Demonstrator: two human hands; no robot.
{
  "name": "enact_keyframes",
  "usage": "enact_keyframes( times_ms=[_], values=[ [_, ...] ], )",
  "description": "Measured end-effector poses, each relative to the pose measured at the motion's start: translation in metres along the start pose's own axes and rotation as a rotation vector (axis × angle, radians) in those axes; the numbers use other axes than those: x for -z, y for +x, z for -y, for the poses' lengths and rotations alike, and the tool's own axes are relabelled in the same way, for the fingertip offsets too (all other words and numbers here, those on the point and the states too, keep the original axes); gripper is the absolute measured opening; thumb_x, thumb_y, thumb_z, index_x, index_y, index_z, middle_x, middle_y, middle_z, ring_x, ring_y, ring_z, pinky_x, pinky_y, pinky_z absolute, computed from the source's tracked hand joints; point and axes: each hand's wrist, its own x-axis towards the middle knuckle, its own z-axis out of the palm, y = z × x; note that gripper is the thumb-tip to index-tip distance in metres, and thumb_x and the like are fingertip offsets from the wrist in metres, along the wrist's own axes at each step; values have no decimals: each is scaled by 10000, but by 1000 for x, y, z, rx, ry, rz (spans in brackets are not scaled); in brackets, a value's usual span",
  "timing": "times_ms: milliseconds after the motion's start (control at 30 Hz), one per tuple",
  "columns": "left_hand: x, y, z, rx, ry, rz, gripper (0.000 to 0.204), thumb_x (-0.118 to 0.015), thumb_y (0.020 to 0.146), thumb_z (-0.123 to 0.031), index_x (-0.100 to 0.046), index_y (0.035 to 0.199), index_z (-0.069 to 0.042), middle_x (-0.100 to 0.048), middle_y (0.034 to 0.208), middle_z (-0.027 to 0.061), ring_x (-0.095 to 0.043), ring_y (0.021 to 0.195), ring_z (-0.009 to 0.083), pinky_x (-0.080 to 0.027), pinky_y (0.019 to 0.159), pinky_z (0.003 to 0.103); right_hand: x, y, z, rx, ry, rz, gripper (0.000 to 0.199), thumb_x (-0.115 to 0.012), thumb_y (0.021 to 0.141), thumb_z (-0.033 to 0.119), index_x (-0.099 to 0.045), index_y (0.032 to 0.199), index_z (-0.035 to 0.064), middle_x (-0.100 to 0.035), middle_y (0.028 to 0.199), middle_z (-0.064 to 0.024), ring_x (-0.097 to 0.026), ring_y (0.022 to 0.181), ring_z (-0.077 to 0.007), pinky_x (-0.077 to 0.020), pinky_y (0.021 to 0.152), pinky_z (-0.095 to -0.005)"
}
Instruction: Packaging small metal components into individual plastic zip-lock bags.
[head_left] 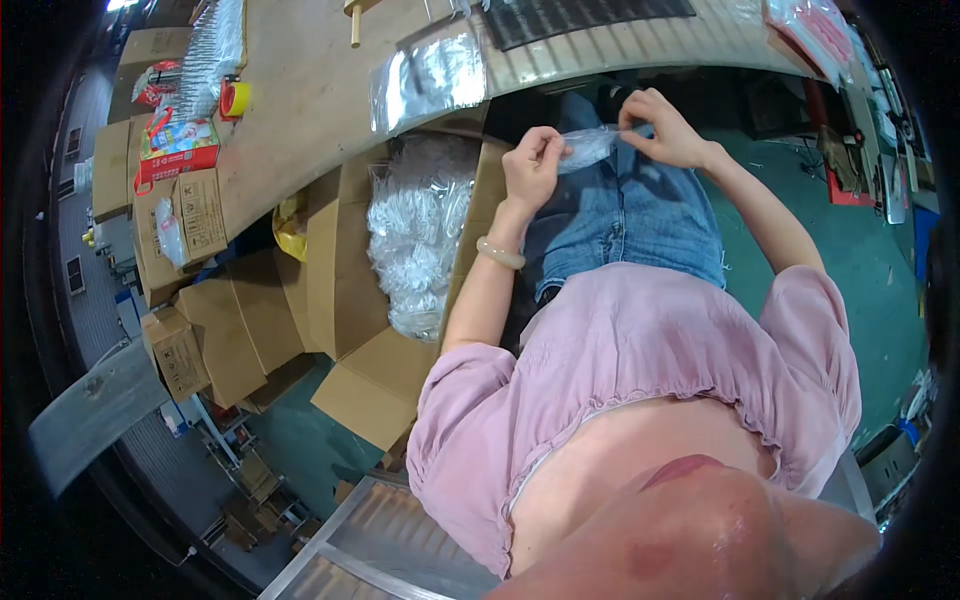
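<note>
fingers (548, 150) of the left hand (530, 170) are pinched shut on one end of a small clear plastic bag (588, 148); fingers (640, 122) of the right hand (665, 130) are pinched shut on the other end; the little bag hangs in the air between both hands, just over the lap in blue jeans (625, 215), below the edge of the wooden table (300, 90); something pale seems to be inside the bag, but it is too small to tell what.

to do this bit well, i think both hands should keep a soft but steady pinch, so the thin plastic does not slip or tear; pull the two ends gently apart so the bag stays flat and easy to see; keep it over the lap, so if it drops it lands there and not on the green floor (870, 270).

beside the left arm stands an open cardboard box (350, 250) full of more clear bags (420, 230); a shiny flat plastic sleeve (428, 78) lies on the table edge above it; a roll of yellow tape (235, 97) and a red box (178, 148) sit further left; a pale bangle (500, 252) is on the left wrist.
</note>
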Motion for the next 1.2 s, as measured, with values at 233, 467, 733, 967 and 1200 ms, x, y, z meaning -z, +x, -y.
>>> enact_keyframes(
  times_ms=[233,467,733,967,1200],
  values=[
    [-11,-6,-16,-102,100,-30,81,-560,906,-33,-611,927,26,-662,758,49,-616,714,79,-505,654,218,-29,22,32,155,10,2,75,-602,817,95,-574,873,53,-537,851,-69,-470,855,-251,-391,773,-353],
    [0,-8,-30,-68,83,-64,83,-570,900,-34,-623,925,25,-665,766,48,-617,707,78,-507,649,221,-29,30,38,164,56,38,104,-609,796,134,-578,857,56,-551,830,-85,-493,835,-264,-415,746,-359],
    [95,-38,-53,-26,258,-417,88,-586,891,-41,-619,929,31,-667,786,49,-615,688,76,-504,654,212,-2,7,0,121,-40,0,86,-596,806,109,-567,851,41,-531,814,-97,-515,818,-248,-444,742,-341],
    [155,3,-72,-81,1027,-273,560,-741,756,-296,-549,1176,21,-549,1208,225,-548,1081,305,-454,906,405,-9,-1,-4,-142,153,-101,45,-581,856,51,-566,885,20,-512,813,-64,-528,749,-153,-431,653,-257],
    [55,71,-19,-591,1317,-20,533,-710,750,-242,-549,1217,-40,-525,1290,143,-496,1190,324,-443,931,424,-18,12,11,-131,277,-47,88,-590,881,109,-591,904,24,-537,810,-29,-522,710,-112,-426,639,-230]
  ],
)
